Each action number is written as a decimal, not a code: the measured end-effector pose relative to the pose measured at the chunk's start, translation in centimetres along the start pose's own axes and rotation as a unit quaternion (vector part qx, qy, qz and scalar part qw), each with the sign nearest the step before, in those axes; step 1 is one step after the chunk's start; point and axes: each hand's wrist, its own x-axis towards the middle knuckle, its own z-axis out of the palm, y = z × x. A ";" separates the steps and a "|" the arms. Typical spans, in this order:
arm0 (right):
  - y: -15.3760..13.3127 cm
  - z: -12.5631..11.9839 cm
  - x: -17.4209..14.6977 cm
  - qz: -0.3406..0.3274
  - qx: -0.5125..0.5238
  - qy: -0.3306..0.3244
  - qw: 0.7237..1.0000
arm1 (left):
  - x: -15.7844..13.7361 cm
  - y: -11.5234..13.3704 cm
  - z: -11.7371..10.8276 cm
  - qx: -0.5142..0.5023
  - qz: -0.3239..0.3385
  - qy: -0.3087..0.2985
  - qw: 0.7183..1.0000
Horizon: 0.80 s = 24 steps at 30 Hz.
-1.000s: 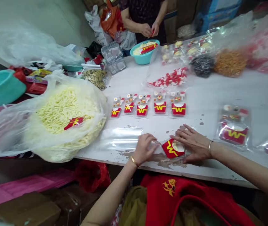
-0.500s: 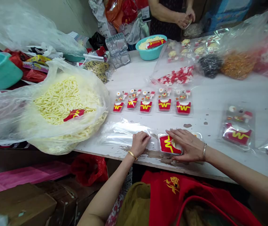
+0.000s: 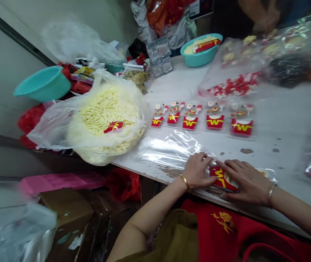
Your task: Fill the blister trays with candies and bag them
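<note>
A clear plastic blister pack (image 3: 220, 178) with a red toy fries box marked by a yellow W lies at the table's near edge. My right hand (image 3: 249, 180) spans it from the right, fingers along the far side and thumb at the near side. Round the pack's left end, my left hand (image 3: 199, 170) has its thumb on the near part and its fingers at the far corner. Shiny clear plastic bags (image 3: 166, 151) lie flat beside my left hand. The hands hide part of the pack.
Several similar packs (image 3: 190, 123) stand in a row beyond the hands. A big bag of pale yellow sticks (image 3: 103, 112) sits left; a turquoise basin (image 3: 201, 54) is at the back. Blurred at top right are a co-worker's hands (image 3: 267, 20). Bags of small parts (image 3: 234, 85) lie farther back.
The view has turned left, so things appear farther right. My left hand has moved from the clear bags to the blister pack's left end and spread its thumb and fingers. My right hand stays on the pack.
</note>
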 end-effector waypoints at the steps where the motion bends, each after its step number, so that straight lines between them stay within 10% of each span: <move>1: 0.0 0.4 0.0 0.000 0.000 0.012 1.000 | -0.1 0.6 0.2 0.021 -0.012 0.002 1.000; 12: -0.4 1.0 -0.4 0.043 -0.051 0.023 0.998 | -1.8 0.1 0.6 0.166 -0.118 0.010 0.979; 24: -2.3 -0.8 1.3 0.193 -0.091 -0.019 0.977 | -2.3 3.1 2.7 0.109 -0.104 0.016 0.988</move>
